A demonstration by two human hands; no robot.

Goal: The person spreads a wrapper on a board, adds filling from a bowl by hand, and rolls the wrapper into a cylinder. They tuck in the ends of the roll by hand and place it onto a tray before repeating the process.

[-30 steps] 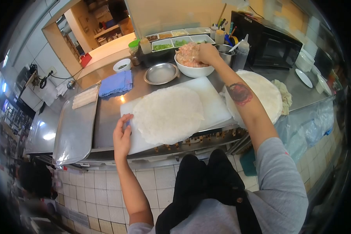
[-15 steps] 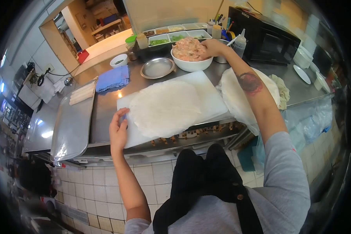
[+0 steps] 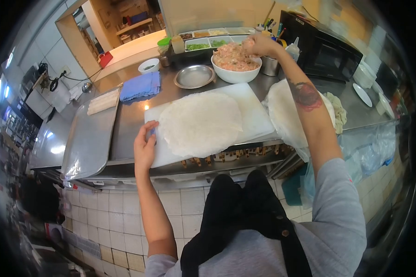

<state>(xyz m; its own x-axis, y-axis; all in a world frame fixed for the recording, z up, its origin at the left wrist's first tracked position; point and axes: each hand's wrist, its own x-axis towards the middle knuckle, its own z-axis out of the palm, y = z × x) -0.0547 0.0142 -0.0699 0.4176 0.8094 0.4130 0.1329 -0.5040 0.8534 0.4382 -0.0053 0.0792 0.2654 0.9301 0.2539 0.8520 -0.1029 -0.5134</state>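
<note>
A thin, round white wrapper sheet (image 3: 201, 123) lies flat on the white cutting board (image 3: 256, 113). My left hand (image 3: 145, 145) rests at the board's left edge, thumb and fingers apart, holding nothing. Behind the board stands a white bowl (image 3: 235, 76) heaped with pinkish filling (image 3: 233, 57). My right hand (image 3: 259, 46) is at the top right of that heap, fingers curled together around some of the filling. More round sheets (image 3: 289, 111) lie in plastic right of the board, partly under my right forearm.
A metal tray (image 3: 90, 138) with white rolls (image 3: 103, 101) is on the left. Near it are a blue cloth (image 3: 142, 87), a small bowl (image 3: 149, 66) and a metal dish (image 3: 194, 77). Topping containers (image 3: 198, 44) and a black microwave (image 3: 319, 48) stand behind.
My right hand has lifted slightly from the filling's side, its fingers now bunched. My left hand stays at the board's edge. The whole view has shifted a little.
</note>
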